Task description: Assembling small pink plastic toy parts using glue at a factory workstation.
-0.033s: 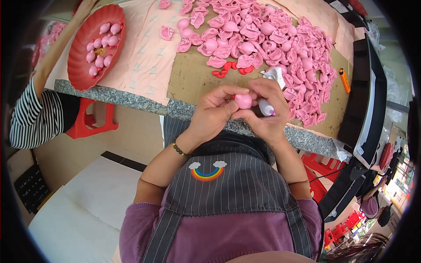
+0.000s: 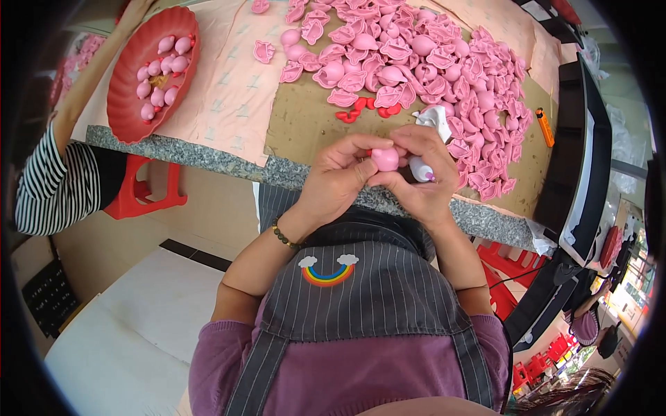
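Note:
Above the table's near edge, both my hands meet at a small round pink piece (image 2: pixel 385 160) with a bit of red at its upper left. My left hand (image 2: pixel 337 173) is closed, pinching it from the left with thumb and fingers. My right hand (image 2: pixel 429 177) is closed too; its fingertips reach the piece's right side, while a small white squeeze bottle with a purple tip (image 2: pixel 420 169) is tucked in the palm. Beyond my fingers lie several small red pieces (image 2: pixel 364 109) and a crumpled white tissue (image 2: pixel 434 121). A large heap of pink moulded pieces (image 2: pixel 416 59) spreads behind.
At the left, a red scalloped tray (image 2: pixel 125 114) carries several pink balls with red tips. A co-worker's arm in a striped sleeve (image 2: pixel 45 180) reaches past it. An orange utility knife (image 2: pixel 545 127) lies at the right. A red stool (image 2: pixel 149 191) stands below the granite edge (image 2: pixel 229 165).

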A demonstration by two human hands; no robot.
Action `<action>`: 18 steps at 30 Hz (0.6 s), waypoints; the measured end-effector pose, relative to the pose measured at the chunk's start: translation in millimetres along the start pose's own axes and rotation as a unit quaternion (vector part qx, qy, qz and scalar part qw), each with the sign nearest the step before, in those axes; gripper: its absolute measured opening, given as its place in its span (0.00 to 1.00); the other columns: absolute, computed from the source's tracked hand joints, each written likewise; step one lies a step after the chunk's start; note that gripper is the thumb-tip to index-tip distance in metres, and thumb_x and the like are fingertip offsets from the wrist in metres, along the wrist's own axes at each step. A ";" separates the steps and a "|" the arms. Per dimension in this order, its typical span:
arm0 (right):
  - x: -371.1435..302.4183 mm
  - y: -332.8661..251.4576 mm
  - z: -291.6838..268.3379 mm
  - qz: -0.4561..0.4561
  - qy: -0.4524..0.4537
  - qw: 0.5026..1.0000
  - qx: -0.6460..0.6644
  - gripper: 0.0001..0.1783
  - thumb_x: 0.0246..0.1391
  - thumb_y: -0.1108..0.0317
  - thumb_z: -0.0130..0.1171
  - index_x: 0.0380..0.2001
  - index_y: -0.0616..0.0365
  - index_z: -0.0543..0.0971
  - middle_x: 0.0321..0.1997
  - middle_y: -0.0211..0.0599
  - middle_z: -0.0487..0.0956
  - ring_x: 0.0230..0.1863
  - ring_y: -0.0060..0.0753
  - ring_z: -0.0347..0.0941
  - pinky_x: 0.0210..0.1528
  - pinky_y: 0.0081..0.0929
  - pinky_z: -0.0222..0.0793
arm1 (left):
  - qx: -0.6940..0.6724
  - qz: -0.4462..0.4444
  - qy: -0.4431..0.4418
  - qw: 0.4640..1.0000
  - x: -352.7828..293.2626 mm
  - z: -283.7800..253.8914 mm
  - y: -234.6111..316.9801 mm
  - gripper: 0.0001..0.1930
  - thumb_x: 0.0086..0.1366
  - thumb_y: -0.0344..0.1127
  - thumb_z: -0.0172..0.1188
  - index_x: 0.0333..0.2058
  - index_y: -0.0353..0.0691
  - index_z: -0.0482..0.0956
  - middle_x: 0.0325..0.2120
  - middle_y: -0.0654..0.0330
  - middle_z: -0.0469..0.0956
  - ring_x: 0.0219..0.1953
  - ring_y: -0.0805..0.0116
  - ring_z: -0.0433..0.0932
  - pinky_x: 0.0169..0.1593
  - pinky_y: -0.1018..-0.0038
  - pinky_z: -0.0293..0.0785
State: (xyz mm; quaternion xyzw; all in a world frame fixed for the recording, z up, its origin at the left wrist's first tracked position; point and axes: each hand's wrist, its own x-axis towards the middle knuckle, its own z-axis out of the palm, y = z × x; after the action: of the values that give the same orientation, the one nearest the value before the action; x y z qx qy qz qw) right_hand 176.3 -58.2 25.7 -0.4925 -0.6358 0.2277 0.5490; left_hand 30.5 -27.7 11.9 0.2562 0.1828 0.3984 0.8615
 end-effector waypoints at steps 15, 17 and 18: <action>-2.7 7.1 -2.3 -0.093 -0.028 0.994 -0.057 0.26 0.27 0.66 0.72 0.34 0.63 0.76 0.31 0.43 0.78 0.28 0.36 0.75 0.27 0.24 0.70 | -0.022 0.022 -0.009 0.999 -2.4 -9.5 -10.8 0.08 0.59 0.32 0.57 0.35 0.36 0.72 0.31 0.61 0.75 0.34 0.75 0.73 0.37 0.80 0.70; -2.7 7.2 -2.1 -0.093 -0.025 0.994 -0.061 0.25 0.27 0.66 0.72 0.34 0.63 0.76 0.32 0.43 0.78 0.28 0.36 0.76 0.27 0.24 0.70 | -0.033 0.016 -0.025 0.999 -1.0 -15.2 -11.3 0.08 0.58 0.32 0.57 0.35 0.37 0.72 0.33 0.60 0.75 0.37 0.72 0.74 0.41 0.77 0.72; -2.0 6.4 -1.5 -0.092 -0.022 0.994 -0.060 0.25 0.27 0.66 0.71 0.33 0.63 0.77 0.32 0.42 0.78 0.28 0.36 0.76 0.27 0.24 0.70 | -0.043 0.012 -0.042 0.998 -0.9 -17.2 -11.2 0.08 0.58 0.31 0.57 0.36 0.38 0.71 0.36 0.60 0.75 0.40 0.69 0.75 0.44 0.74 0.74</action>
State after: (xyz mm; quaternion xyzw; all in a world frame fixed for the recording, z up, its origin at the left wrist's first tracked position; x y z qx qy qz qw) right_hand 179.9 -57.7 19.9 -0.4587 -0.7029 0.1481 0.5231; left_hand 27.7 -29.5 -8.4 0.2372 0.1263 0.4049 0.8740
